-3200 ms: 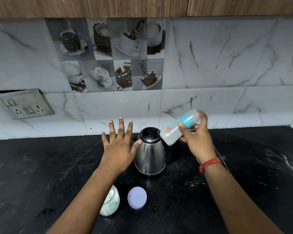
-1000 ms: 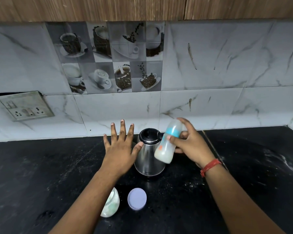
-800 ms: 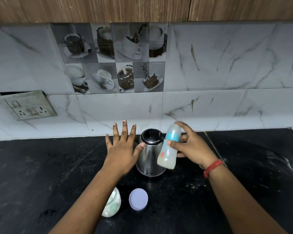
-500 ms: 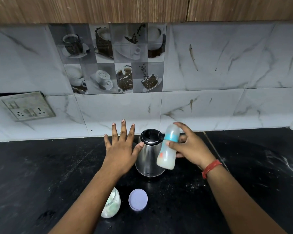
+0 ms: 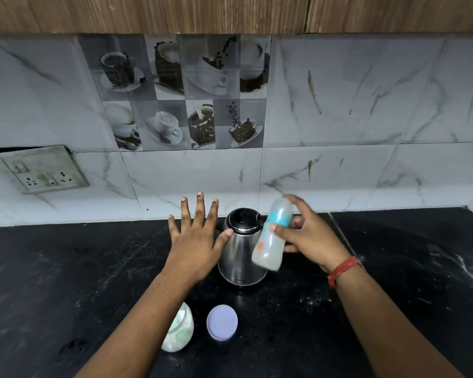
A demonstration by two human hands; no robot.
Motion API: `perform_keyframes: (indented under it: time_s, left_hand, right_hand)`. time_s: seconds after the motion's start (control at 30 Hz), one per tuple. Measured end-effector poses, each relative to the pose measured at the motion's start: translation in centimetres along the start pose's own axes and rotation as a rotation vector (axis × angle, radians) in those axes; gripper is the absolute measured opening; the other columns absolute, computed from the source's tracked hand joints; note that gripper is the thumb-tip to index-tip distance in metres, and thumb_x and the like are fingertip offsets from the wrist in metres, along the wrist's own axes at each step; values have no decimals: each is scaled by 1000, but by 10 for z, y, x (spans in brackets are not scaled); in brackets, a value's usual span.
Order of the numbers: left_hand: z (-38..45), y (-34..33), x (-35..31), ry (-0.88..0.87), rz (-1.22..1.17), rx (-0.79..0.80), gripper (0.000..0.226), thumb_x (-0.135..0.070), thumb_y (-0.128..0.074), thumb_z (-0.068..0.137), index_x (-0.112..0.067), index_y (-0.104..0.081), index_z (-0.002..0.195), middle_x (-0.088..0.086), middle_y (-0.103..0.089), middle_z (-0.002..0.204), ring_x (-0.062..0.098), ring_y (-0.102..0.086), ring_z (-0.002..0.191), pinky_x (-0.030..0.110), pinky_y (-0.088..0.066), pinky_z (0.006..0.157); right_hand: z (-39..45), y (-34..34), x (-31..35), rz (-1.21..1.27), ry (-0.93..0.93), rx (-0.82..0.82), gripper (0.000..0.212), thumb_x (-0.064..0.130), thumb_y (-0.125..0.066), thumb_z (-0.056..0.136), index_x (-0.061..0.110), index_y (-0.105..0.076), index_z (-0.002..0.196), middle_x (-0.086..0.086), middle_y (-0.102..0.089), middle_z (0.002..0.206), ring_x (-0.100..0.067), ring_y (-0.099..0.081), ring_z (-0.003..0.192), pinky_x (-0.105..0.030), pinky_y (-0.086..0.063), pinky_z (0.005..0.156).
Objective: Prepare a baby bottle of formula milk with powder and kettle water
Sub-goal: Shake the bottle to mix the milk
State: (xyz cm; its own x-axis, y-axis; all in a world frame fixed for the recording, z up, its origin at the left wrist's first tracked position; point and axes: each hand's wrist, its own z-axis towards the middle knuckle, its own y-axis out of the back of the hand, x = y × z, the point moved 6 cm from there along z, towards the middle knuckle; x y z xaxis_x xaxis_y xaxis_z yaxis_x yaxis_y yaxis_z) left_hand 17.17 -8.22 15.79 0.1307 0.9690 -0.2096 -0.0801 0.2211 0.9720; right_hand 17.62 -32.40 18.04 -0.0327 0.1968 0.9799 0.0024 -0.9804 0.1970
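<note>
My right hand (image 5: 310,236) grips a baby bottle (image 5: 271,238) with a blue collar and whitish milk inside, held slightly tilted in the air in front of the steel kettle (image 5: 242,257). The kettle stands on the black counter (image 5: 66,282) with its black lid shut. My left hand (image 5: 195,241) hovers flat with fingers spread, its thumb close to the kettle's left side. Near my left forearm a glass powder jar (image 5: 179,332) stands partly hidden, and its lavender lid (image 5: 221,321) lies flat beside it.
A marble-tiled wall rises behind the counter, with a socket plate (image 5: 38,170) at the left. Wooden cabinets (image 5: 230,12) hang above. White specks of powder dot the counter to the right of the kettle.
The bottle has swung from lying sideways, higher up, to nearly upright in front of the kettle, with blur around my right hand. My left hand has barely moved.
</note>
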Motion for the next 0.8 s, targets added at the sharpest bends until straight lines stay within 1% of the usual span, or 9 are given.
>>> perform_keyframes:
  time_s: [0.07, 0.17, 0.27, 0.3, 0.43, 0.53, 0.6, 0.7, 0.8]
  left_hand:
    - [2, 1, 1, 7, -17, -7, 88, -77, 5, 85, -35, 17, 162, -1, 36, 167, 31, 38, 151, 63, 12, 124]
    - [3, 2, 2, 7, -27, -10, 88, -77, 4, 85, -36, 16, 162, -1, 36, 167, 30, 39, 150, 63, 13, 124]
    - [3, 1, 3, 8, -25, -12, 88, -77, 4, 86, -36, 16, 162, -1, 36, 167, 30, 39, 151, 64, 12, 125]
    - [4, 1, 3, 10, -30, -14, 88, -77, 4, 85, -36, 16, 163, -1, 35, 167, 31, 38, 151, 64, 12, 125]
    - [4, 1, 3, 11, -41, -18, 88, -77, 3, 86, -35, 15, 163, -1, 35, 167, 31, 39, 150, 63, 13, 124]
    - [5, 1, 5, 15, -34, -16, 88, -76, 3, 86, -35, 15, 163, -1, 35, 167, 31, 38, 151, 64, 12, 124]
    - [6, 3, 6, 21, -45, -20, 89, -76, 3, 86, -35, 14, 163, 0, 35, 167, 31, 38, 151, 63, 13, 124]
    - [6, 2, 4, 19, -38, -15, 88, -76, 4, 86, -35, 16, 163, -1, 36, 166, 30, 39, 150, 63, 13, 124]
    - [5, 1, 3, 14, -34, -12, 86, -76, 2, 87, -36, 16, 162, -1, 37, 166, 30, 40, 150, 63, 13, 124]
  right_hand:
    - [1, 3, -2, 23, -15, -18, 68, 16, -79, 86, 47, -45, 136, -11, -68, 105, -23, -73, 97, -44, -64, 75]
    - [7, 25, 0, 103, 66, -291, 67, 20, -77, 88, 47, -40, 138, -9, -67, 108, -23, -73, 97, -43, -64, 76]
    - [6, 4, 0, 13, -19, 1, 68, 16, -78, 87, 43, -43, 139, -11, -69, 104, -24, -74, 96, -46, -64, 74]
    - [6, 2, -2, 16, -28, 17, 68, 16, -79, 86, 43, -45, 138, -13, -69, 104, -24, -74, 97, -46, -64, 75]
    - [6, 26, 0, 124, 79, -328, 69, 21, -75, 90, 42, -36, 144, -7, -66, 110, -18, -73, 95, -40, -64, 75]
    - [4, 7, 0, 28, -5, -44, 71, 17, -76, 88, 40, -39, 145, -9, -68, 107, -19, -73, 94, -42, -64, 74]
    - [2, 7, -2, 48, -4, -75, 70, 18, -78, 87, 42, -42, 142, -10, -69, 105, -19, -74, 95, -44, -64, 76]
    - [3, 25, -1, 150, 78, -323, 67, 19, -75, 90, 40, -38, 142, -7, -69, 107, -18, -73, 96, -40, -64, 74]
    - [3, 6, 0, 31, 12, -53, 67, 20, -78, 87, 43, -43, 140, -13, -68, 106, -21, -74, 95, -44, -65, 74]
